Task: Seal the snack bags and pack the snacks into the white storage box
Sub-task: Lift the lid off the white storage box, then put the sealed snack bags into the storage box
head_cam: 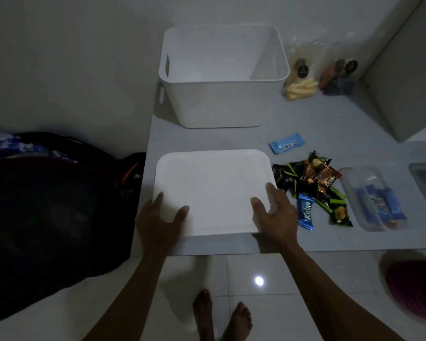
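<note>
Both hands (pixel 158 217) grip lid (pixel 214 190), seemingly.

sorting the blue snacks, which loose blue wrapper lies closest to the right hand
The blue Kalpa-style wrapper, just right of the right hand; the other blue wrapper lies farther back.

both bare forearms reach forward and converge slightly. the left hand (pixel 159 217) grips the near left corner of a flat white plastic lid with rounded corners (pixel 212 188), thumb lying on top, fingers along its left edge. the right hand (pixel 274 212) holds the near right corner, thumb on top, fingers wrapped over the right edge. two bare feet (pixel 221 316) stand below.
</note>
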Action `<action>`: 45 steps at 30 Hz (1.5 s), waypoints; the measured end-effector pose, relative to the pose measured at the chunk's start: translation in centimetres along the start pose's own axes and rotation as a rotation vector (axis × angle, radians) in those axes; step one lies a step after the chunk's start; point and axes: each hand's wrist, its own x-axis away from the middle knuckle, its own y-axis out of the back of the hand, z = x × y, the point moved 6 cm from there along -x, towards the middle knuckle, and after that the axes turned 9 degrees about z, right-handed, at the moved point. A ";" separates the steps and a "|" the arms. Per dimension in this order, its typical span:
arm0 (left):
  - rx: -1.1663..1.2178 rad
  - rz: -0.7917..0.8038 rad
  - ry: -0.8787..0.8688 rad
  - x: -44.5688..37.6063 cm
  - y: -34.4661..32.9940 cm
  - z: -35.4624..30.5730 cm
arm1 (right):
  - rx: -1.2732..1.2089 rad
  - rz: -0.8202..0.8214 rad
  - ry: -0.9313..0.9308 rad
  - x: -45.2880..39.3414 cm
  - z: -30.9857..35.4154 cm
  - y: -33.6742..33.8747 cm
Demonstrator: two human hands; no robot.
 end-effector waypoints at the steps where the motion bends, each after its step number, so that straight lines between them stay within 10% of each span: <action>1: -0.030 -0.014 -0.010 -0.2 -0.5 -0.3 | 0.031 0.000 -0.006 -0.3 -0.5 0.2; 25: -0.161 -0.079 -0.016 -0.6 -2.9 -0.1 | 0.546 0.077 0.056 -1.4 -1.9 -1.3; 36: -0.066 0.051 -0.005 0.7 0.3 -2.5 | 0.129 0.076 0.034 2.0 2.4 2.5; 45: 0.228 0.166 -0.255 3.3 1.9 -16.5 | -0.109 -0.137 -0.025 3.3 7.0 12.8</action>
